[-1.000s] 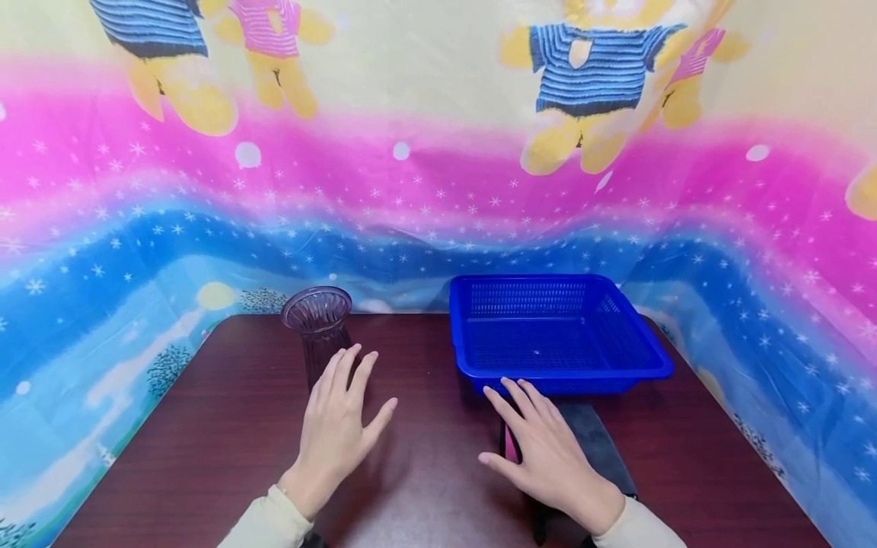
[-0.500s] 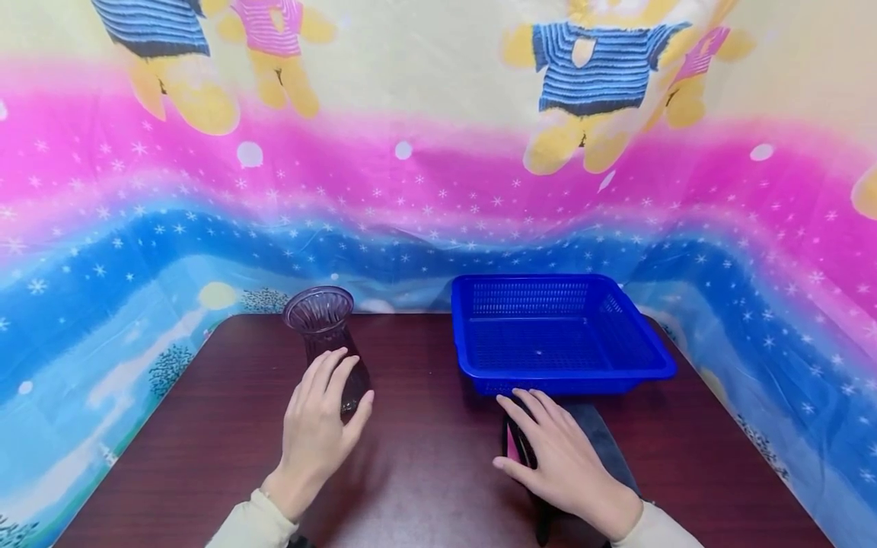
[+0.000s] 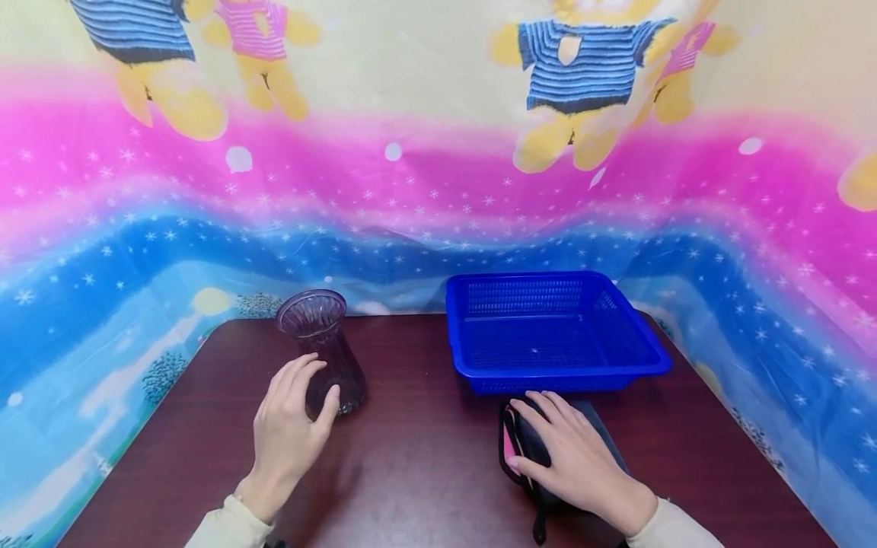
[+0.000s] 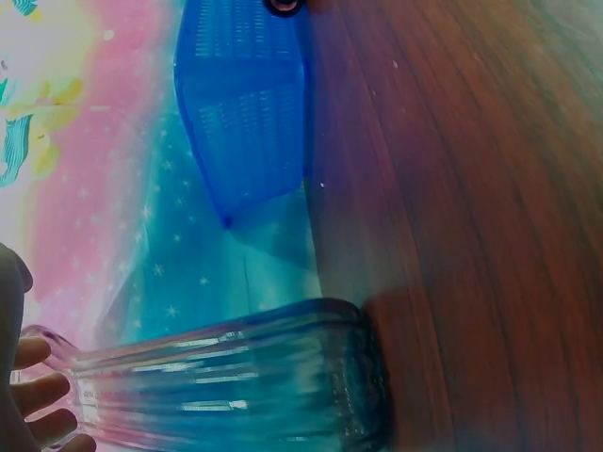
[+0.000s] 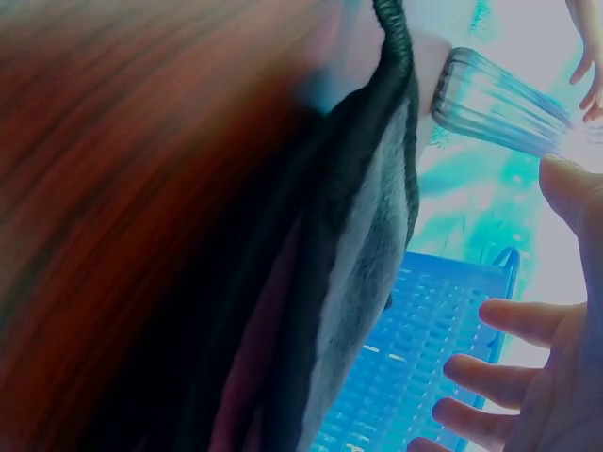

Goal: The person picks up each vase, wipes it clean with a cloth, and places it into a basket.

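— What have your hands got right now?

— My left hand (image 3: 291, 426) is curled part-way round the ribbed glass vase (image 3: 322, 350), fingers on its near side and thumb toward the right; I can't tell how firmly it is closed, and the left wrist view shows only fingertips (image 4: 38, 391) beside the glass. My right hand (image 3: 575, 457) lies on the dark pouch (image 3: 541, 449) with the pink edge, fingers spread and relaxed, gripping nothing.

— Where do those things sit?

— The vase stands on the wooden table (image 3: 425, 457), left of centre and well apart from the blue plastic basket (image 3: 555, 327). The pouch lies flat just in front of the basket's near rim.

— What could go wrong?

— I'd judge the vase the risk: it's tall, narrow-waisted and smooth, so a sideways push from my fingers could tip it, or it could slip in a loose hold.

— Which way do they point?

— The vase's long axis is upright, mouth up. The pouch runs lengthwise from the basket toward me, its strap end nearest me.
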`<state>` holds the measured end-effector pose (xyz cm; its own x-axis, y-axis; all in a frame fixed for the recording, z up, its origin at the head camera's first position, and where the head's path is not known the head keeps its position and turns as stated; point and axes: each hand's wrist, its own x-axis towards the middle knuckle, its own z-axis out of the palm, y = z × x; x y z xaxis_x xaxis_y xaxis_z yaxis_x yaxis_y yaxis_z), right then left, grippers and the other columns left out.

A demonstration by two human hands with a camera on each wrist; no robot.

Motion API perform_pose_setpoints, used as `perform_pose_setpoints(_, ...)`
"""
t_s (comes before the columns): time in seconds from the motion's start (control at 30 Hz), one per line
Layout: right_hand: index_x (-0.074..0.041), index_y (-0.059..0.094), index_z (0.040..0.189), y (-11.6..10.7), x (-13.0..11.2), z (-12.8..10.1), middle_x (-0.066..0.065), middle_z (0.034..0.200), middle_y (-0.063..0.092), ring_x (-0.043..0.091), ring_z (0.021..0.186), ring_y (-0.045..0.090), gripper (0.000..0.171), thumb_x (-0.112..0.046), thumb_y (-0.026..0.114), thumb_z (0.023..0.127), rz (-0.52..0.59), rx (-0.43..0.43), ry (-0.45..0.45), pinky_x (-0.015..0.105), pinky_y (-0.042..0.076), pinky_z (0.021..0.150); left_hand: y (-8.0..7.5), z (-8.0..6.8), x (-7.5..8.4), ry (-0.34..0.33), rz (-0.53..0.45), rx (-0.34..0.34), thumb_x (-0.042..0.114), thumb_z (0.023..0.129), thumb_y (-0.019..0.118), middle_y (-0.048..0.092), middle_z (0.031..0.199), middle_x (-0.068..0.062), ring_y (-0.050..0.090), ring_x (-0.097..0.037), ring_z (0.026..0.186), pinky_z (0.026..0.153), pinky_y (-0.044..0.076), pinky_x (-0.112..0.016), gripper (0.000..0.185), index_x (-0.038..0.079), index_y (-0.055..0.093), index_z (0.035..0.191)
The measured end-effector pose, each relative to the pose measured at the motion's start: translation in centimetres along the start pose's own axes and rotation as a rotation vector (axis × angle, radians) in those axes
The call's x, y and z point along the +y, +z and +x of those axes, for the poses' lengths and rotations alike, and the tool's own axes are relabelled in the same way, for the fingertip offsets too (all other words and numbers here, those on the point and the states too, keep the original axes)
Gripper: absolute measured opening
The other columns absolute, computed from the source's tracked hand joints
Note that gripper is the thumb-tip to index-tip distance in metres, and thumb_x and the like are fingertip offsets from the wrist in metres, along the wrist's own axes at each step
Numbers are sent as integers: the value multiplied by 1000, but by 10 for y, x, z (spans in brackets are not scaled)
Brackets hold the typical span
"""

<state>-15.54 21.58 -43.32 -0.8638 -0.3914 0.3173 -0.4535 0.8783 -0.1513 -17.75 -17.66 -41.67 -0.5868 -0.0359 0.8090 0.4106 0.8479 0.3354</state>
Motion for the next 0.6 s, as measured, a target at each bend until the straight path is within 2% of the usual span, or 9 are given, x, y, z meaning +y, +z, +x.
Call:
perform_pose_setpoints(0.17,-22,54,146,-2,7,-4,12,146,56,39,137,50,74,-61,72,85,-11,3,6,64,45,103,-4,-1,-8,-15,0,21,19,84,71,68,122,-14,61,-36,117,88,51,-52,34,4,69,114)
perform_pose_setpoints(0.37,-21,56,145,-5,15,-8,11,145,57,38,136,51,73,-60,73,85,-27,-6,13,63,45,105,-7,-1,-17,-96,2,17,18,85,73,67,118,-17,61,-38,109,76,52,-57,33,5,67,115)
perform_pose_setpoints(0.6,-20,55,145,-8,24,-11,13,146,56,40,137,49,73,-61,69,87,-34,-42,23,62,44,105,-7,2,-27,-201,10,-8,22,88,72,65,124,-17,61,-38,113,72,51,-60,40,7,64,124)
